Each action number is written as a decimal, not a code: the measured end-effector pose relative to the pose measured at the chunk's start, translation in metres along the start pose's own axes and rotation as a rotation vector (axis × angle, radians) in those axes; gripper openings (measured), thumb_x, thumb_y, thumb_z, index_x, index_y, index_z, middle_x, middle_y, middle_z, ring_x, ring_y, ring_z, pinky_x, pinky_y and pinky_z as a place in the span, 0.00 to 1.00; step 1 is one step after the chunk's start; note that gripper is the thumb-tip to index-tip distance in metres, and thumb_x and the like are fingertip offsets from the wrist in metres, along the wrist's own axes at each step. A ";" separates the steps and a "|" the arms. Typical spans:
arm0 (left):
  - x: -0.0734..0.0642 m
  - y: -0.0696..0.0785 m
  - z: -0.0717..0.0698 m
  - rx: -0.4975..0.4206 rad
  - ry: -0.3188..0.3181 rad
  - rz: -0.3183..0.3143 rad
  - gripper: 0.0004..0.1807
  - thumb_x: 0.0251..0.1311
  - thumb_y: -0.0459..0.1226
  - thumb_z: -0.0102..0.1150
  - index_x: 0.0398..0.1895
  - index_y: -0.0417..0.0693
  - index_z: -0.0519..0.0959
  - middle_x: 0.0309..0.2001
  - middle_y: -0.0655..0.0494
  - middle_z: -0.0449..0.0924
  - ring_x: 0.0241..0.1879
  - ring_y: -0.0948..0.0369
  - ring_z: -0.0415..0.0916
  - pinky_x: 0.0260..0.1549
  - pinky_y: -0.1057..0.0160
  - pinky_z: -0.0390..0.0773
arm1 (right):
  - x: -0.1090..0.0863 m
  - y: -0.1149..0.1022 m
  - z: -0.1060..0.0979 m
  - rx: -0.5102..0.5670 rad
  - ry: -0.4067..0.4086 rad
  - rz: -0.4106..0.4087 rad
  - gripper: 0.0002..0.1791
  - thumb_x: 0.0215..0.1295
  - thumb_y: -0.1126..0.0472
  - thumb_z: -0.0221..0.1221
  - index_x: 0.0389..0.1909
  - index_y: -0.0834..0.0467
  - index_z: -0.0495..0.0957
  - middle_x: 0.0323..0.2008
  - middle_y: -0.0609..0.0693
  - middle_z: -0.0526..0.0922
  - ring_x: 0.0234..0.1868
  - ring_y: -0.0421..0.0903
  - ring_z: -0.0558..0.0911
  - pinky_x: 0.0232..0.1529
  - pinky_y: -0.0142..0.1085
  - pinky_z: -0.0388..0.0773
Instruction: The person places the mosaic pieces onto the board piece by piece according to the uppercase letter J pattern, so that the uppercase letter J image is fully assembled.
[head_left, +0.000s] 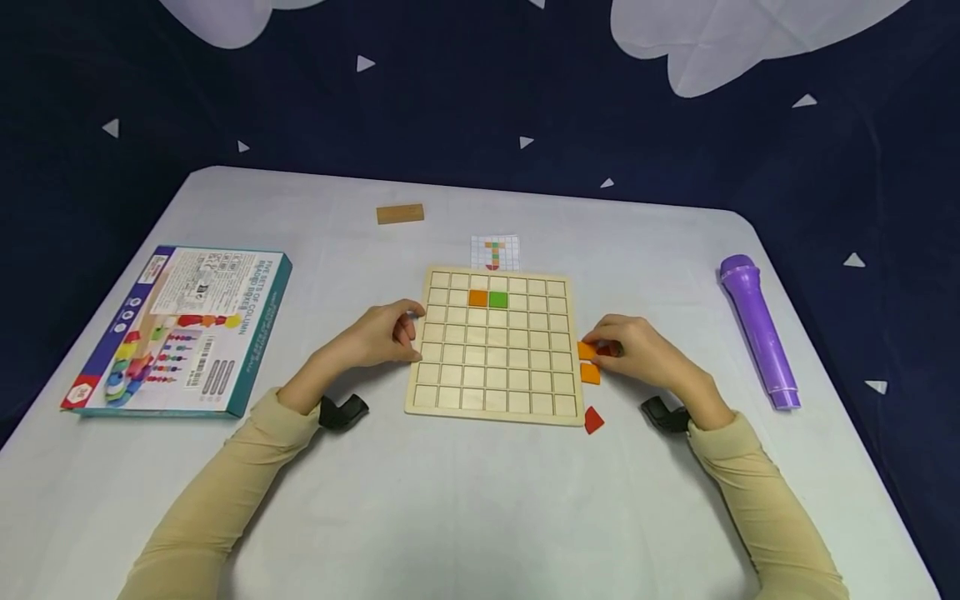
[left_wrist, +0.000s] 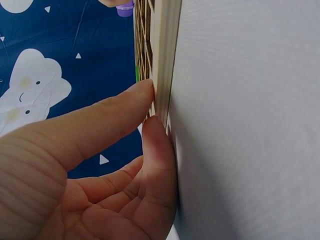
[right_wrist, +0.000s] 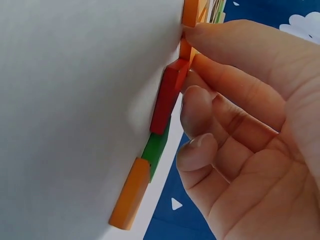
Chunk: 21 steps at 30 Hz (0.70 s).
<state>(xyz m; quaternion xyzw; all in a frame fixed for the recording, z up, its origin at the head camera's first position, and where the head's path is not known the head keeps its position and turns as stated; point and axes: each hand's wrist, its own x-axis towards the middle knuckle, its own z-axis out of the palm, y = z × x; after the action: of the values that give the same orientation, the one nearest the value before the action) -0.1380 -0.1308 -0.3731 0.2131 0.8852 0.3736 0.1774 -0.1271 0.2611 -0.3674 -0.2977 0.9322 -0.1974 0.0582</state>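
we see the wooden grid board (head_left: 495, 358) lying flat in the middle of the table, with an orange square (head_left: 477, 298) and a green square (head_left: 498, 300) side by side in its second row from the far edge. at its left edge we find the left hand (head_left: 384, 335), thumb and a fingertip touching the rim, other fingers curled in; we cannot tell whether it grips the board. just beside the right edge, the right hand (head_left: 633, 350) pinches an orange tile (head_left: 587, 351) between thumb and finger. a second orange tile (head_left: 590, 373) lies next to it on the near side, and a red piece (head_left: 594, 420) sits by the board's near right corner. from the right wrist we make out a red tile (right_wrist: 169, 97), a green tile (right_wrist: 156, 152) and another orange tile (right_wrist: 129, 195) in a line below that hand.

past the far edge we notice a small patterned card (head_left: 495, 252), then a wooden block (head_left: 400, 214). farther out are a boxed toy set (head_left: 180, 333) on the left and a purple tube (head_left: 760, 332) on the right, all on a white tablecloth (head_left: 480, 508) before a dark blue backdrop (head_left: 450, 108).
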 end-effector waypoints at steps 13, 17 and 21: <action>0.000 0.001 -0.002 0.007 0.001 0.002 0.33 0.46 0.30 0.69 0.58 0.33 0.66 0.34 0.48 0.74 0.30 0.62 0.73 0.33 0.65 0.73 | 0.001 0.003 -0.003 -0.013 0.052 -0.025 0.12 0.51 0.66 0.66 0.39 0.61 0.83 0.32 0.50 0.81 0.27 0.40 0.71 0.28 0.28 0.69; 0.001 0.001 -0.002 0.007 0.002 0.002 0.33 0.46 0.30 0.69 0.58 0.33 0.66 0.34 0.48 0.74 0.30 0.62 0.73 0.34 0.66 0.73 | 0.002 0.003 -0.006 -0.015 0.065 -0.022 0.12 0.52 0.65 0.66 0.39 0.62 0.83 0.32 0.50 0.81 0.27 0.40 0.72 0.28 0.28 0.69; 0.001 0.000 -0.001 0.006 -0.007 0.001 0.33 0.47 0.30 0.68 0.58 0.33 0.66 0.34 0.48 0.74 0.30 0.62 0.72 0.33 0.66 0.73 | 0.003 0.003 -0.007 -0.016 0.064 -0.018 0.12 0.52 0.65 0.66 0.39 0.62 0.83 0.33 0.50 0.81 0.27 0.40 0.71 0.27 0.28 0.69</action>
<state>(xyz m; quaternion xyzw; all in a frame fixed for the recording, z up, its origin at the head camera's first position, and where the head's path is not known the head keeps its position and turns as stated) -0.1390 -0.1309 -0.3729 0.2155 0.8855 0.3703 0.1795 -0.1325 0.2639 -0.3627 -0.3002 0.9324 -0.1999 0.0241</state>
